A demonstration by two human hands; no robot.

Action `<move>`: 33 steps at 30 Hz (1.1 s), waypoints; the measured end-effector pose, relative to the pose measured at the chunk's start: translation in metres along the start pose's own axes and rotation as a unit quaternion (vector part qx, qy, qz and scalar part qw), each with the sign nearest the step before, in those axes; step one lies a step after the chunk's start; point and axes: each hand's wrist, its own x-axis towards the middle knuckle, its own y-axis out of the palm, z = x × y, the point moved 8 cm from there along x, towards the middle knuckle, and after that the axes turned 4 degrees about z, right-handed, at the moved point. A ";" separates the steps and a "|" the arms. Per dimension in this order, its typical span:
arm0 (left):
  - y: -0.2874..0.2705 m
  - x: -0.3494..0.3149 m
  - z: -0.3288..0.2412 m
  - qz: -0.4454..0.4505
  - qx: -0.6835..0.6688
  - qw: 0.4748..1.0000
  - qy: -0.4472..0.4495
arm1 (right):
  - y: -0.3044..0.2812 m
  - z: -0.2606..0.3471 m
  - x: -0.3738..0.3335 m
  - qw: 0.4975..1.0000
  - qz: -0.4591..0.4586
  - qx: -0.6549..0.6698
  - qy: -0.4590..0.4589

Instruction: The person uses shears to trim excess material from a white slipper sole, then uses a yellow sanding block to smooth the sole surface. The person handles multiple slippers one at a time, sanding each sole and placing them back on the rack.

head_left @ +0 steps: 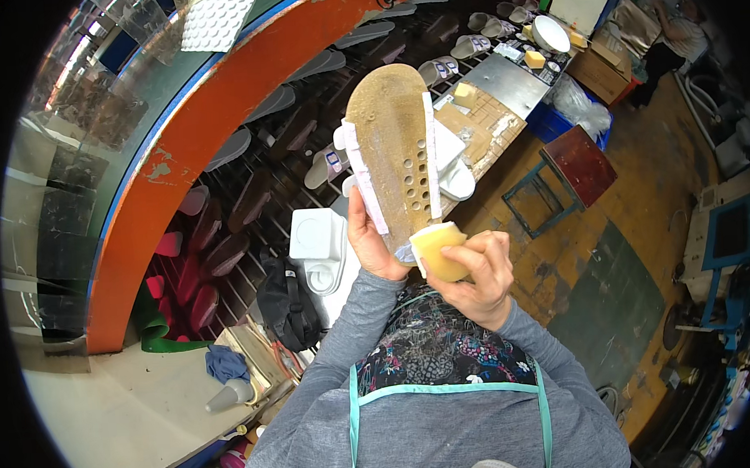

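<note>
My left hand [375, 242] grips the lower end of a brown shoe sole [386, 133] held up in front of my chest. Rows of round holes run down its right half, and pale pinkish strips edge both sides. White parts stick out from behind it; how they join is hidden. In my right hand [482, 279] is a yellow sponge [439, 252] with a white layer, pinched between thumb and fingers. The sponge is at the sole's lower right end, covering a little of it.
A curved orange-rimmed conveyor [167, 172] with rods carrying soles and sandals [326, 167] sweeps round ahead. Beyond the sole is a worktable [498, 82] with sponge blocks. A red-topped stool [579, 175] stands right. White moulded pieces [316, 236] and a black bag [286, 305] lie left. Another person [680, 37] is far right.
</note>
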 end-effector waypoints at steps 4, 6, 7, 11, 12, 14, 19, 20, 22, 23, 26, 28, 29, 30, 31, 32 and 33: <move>0.003 -0.005 -0.005 0.007 -0.034 0.999 -0.003 | -0.012 -0.013 -0.002 0.997 -0.023 -0.020 0.069; 0.004 -0.008 -0.006 0.026 -0.062 0.998 -0.008 | -0.016 -0.011 -0.004 0.997 -0.045 0.000 0.064; 0.001 -0.009 -0.006 0.016 -0.068 0.998 -0.008 | -0.017 -0.010 -0.005 0.996 -0.052 0.008 0.069; -0.005 -0.015 -0.006 0.008 -0.069 0.998 -0.008 | -0.008 -0.007 -0.006 0.998 -0.003 0.001 0.059; -0.006 -0.016 -0.008 0.005 -0.058 0.998 -0.006 | -0.009 -0.010 -0.006 0.997 0.003 -0.009 0.081; -0.005 -0.016 -0.011 0.004 -0.049 0.999 -0.002 | -0.017 -0.011 -0.003 0.996 -0.033 -0.015 0.086; 0.003 -0.014 -0.010 -0.005 -0.035 0.999 -0.004 | -0.025 0.004 0.015 0.998 -0.048 0.023 0.014; 0.006 -0.011 -0.007 0.001 -0.024 1.000 -0.004 | -0.018 0.008 0.020 0.999 -0.018 0.027 -0.004; 0.010 -0.009 -0.003 0.007 0.010 1.000 -0.007 | 0.000 0.011 0.027 0.999 0.040 0.001 -0.031; 0.011 -0.008 -0.002 0.007 -0.004 1.000 -0.015 | 0.010 0.011 0.027 0.995 0.092 -0.021 -0.024; 0.001 -0.006 -0.012 -0.051 0.010 0.999 -0.006 | 0.013 0.016 0.022 0.991 0.128 0.001 -0.048; -0.001 -0.005 -0.023 -0.047 0.009 0.999 -0.007 | 0.007 0.016 0.015 0.989 0.137 0.027 -0.047; -0.004 -0.005 -0.027 -0.053 0.008 0.999 -0.009 | 0.001 0.011 0.012 0.989 0.133 0.052 -0.026; -0.014 -0.007 -0.032 -0.110 0.035 0.993 0.009 | 0.000 0.003 0.010 0.990 0.129 0.053 0.005; -0.009 -0.005 -0.031 -0.071 0.015 0.997 0.006 | -0.007 -0.002 0.009 0.994 0.088 0.065 0.023; -0.009 -0.005 -0.029 -0.066 0.006 0.998 0.006 | -0.005 -0.006 0.008 0.993 0.084 0.073 0.035; -0.010 -0.004 -0.027 -0.069 0.000 0.998 0.006 | -0.006 -0.009 0.008 0.994 0.058 0.087 0.041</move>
